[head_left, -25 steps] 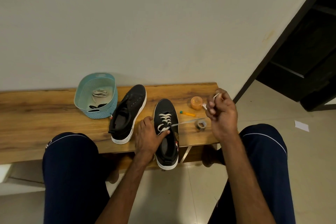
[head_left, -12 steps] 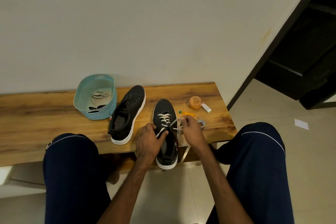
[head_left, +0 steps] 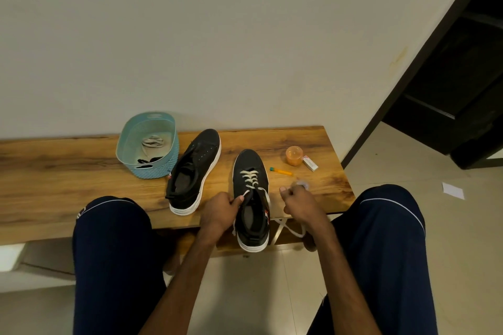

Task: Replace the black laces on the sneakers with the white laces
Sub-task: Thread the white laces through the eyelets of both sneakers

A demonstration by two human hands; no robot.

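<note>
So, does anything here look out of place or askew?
The laced sneaker overhangs the bench at its heel, gripped by the left hand. Its white lace trails loose below the edge, under the right hand. A paper scrap lies on the floor.

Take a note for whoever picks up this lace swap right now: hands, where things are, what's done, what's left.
Left hand grips the half-laced sneaker at its collar, thumb by the lace. Right hand holds the loose run of the white lace.
Both sneakers sit on the bench. The unlaced sneaker is beside the basket, which holds the spare white lace and the black laces.
Done: black laces out, lower eyelets of one sneaker laced white.
Left: finish its upper eyelets, then lace the other sneaker.
</note>
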